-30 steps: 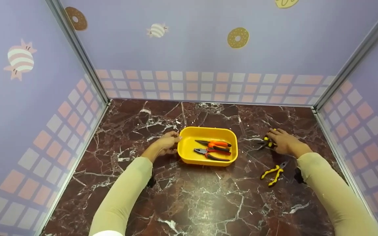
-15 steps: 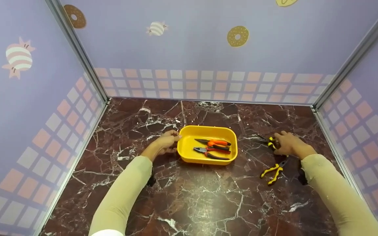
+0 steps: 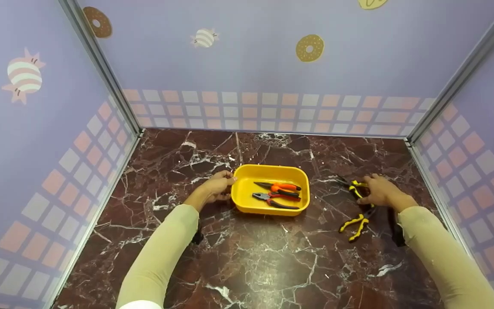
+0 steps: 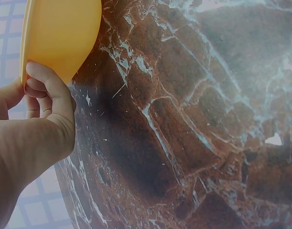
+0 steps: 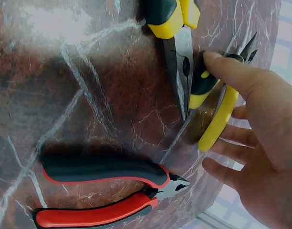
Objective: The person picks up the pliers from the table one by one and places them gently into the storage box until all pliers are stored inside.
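Note:
My left hand (image 3: 219,185) pinches the left rim of a yellow plastic bin (image 3: 242,201), thumb outside and fingertips at the wall in the left wrist view. Inside the bin lie orange-and-black long-nose pliers (image 3: 283,187) and red-and-black combination pliers (image 3: 268,197). Over to the right, my right hand (image 3: 382,191) holds yellow-and-black pliers (image 5: 217,119) by their spread handles, the thumb on one handle and fingers at the other. Their tips point away from the palm. Just nearer lie yellow-and-black long-nose pliers (image 5: 179,62), handles apart. Red-and-black cutting pliers (image 5: 108,191) show only in the right wrist view.
Dark red marbled tabletop (image 3: 272,266) carries everything. Lilac panels (image 3: 247,56) stand at the back and both sides, joined by grey metal corner posts (image 3: 105,68). My right forearm (image 3: 444,249) covers part of the table's right side.
My right hand has shifted slightly right and nearer, and the pliers at its fingers have turned and show more clearly. My left hand and the bin stay in place.

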### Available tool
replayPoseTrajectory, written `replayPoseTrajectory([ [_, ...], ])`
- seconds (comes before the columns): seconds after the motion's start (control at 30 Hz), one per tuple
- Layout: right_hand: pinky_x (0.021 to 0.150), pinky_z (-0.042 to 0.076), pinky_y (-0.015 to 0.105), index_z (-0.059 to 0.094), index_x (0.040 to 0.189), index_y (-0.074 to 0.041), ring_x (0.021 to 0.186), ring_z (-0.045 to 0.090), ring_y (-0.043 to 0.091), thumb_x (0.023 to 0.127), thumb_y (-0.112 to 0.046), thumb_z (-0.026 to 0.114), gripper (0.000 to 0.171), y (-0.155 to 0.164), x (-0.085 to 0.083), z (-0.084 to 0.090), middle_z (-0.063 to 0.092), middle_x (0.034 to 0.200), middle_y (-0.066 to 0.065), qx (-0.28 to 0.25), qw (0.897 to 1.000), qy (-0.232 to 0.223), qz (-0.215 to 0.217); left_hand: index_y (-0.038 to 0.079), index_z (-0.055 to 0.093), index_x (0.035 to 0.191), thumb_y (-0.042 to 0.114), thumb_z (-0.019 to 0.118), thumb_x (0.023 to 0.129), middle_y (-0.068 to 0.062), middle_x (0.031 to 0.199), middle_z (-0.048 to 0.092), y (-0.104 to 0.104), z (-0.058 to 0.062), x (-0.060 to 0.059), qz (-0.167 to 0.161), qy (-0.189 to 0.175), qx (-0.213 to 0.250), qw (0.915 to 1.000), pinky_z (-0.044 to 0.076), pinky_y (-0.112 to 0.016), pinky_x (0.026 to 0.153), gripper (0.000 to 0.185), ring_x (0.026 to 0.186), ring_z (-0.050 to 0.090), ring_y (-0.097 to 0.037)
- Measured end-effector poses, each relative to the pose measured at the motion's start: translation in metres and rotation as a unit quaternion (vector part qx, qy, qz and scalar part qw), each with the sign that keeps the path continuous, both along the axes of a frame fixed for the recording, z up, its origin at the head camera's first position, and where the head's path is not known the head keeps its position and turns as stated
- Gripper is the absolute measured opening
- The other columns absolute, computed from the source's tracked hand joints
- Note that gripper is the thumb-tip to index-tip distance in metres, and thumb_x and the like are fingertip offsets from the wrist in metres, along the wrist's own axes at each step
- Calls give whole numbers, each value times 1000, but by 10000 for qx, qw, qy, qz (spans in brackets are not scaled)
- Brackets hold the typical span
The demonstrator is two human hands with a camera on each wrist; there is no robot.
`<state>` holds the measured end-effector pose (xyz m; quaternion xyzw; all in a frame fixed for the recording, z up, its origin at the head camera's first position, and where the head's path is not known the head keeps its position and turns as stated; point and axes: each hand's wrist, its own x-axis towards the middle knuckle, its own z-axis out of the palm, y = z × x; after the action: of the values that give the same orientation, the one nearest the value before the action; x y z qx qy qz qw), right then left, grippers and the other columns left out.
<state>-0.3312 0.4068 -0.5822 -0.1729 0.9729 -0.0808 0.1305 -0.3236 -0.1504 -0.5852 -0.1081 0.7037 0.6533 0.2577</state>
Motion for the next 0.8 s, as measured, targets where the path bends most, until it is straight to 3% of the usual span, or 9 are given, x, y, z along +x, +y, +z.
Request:
replayPoseTrajectory([
  [0.27,102,42,73,57,134,15,121,53,61,83,-29,86,73,-5,0,1,53,134,42,117,9987,459,160,13,53,120,23,59,110,-13,113,62,0,1,0,10,31,-26,10000,57,-32,71,15,89,65,-20],
  [0.47,99,45,73,58,135,14,117,58,58,80,-25,85,72,-4,0,1,60,129,38,181,9977,608,248,13,54,121,23,60,110,-13,114,63,1,3,2,-9,46,-26,10000,58,-33,74,16,91,66,-21],
  [0.67,93,50,70,60,133,12,110,63,54,84,-23,85,65,-5,2,1,66,119,33,163,9975,615,304,13,53,119,24,60,110,-14,114,65,1,3,3,-51,81,-41,9999,58,-32,72,15,91,67,-21],
  [0.8,94,49,70,61,132,12,111,62,54,86,-22,85,62,-8,2,2,64,122,32,41,9976,640,272,13,53,119,23,60,110,-14,114,66,1,2,3,-37,85,-24,10000,58,-32,73,15,91,68,-20],
])
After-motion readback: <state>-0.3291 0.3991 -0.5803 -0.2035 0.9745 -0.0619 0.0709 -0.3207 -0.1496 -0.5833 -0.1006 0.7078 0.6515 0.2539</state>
